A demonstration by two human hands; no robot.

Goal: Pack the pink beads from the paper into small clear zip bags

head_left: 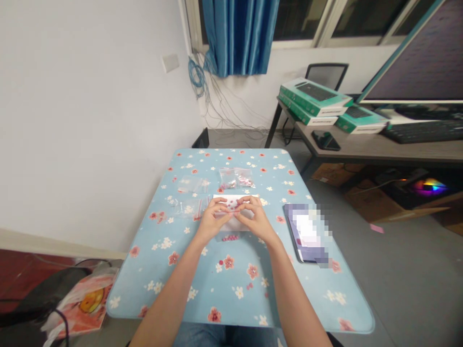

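Observation:
My left hand [213,217] and my right hand [255,217] meet near the middle of the table, fingertips almost touching. Both are closed in a pinch; whatever is between the fingertips is too small and hidden to make out. Under and behind them lies a white, flat piece [238,225], with several dark red bead-like bits [232,205] showing between the hands. Just nearer to me is a short row of pinkish-red beads [230,238]. Beyond the hands lie two clear zip bags [237,178] with small reddish pieces inside. Left of them are clear plastic bags [188,207].
A blue flowered cloth [155,270] covers the table. A tablet [307,233], partly blurred out, lies by the right edge. To the right, a desk [347,152] bears green keyboard boxes [314,99], a phone [325,140] and a monitor [419,58]. A wall stands close on the left.

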